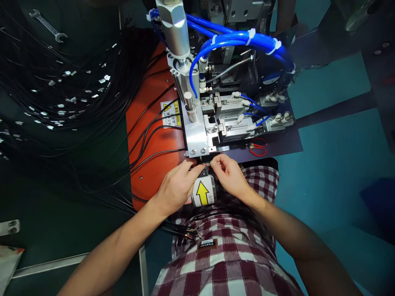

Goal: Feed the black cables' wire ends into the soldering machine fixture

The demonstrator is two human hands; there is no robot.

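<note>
My left hand (pixel 180 183) is closed in a pinch at the near end of a metal press machine (pixel 194 137). Beside it, my right hand (pixel 227 172) pinches with thumb and forefinger, its tips almost meeting the left ones. Between the fingertips shows the small end of a thin wire (pixel 208 167), with a bit of red; most of it is covered by the fingers. Just below the hands sits a white label with a yellow arrow (pixel 203 192). Several black cables (pixel 154 154) run from the left to the machine.
A large bundle of black cables (pixel 77 90) with shiny tips lies on the left, near a wrench (pixel 48 26). The machine's base is an orange plate (pixel 154 168). Blue air hoses (pixel 234 39) arch above. Red-handled snips (pixel 258 147) lie right. Stripped cable ends (pixel 189 233) rest by my lap.
</note>
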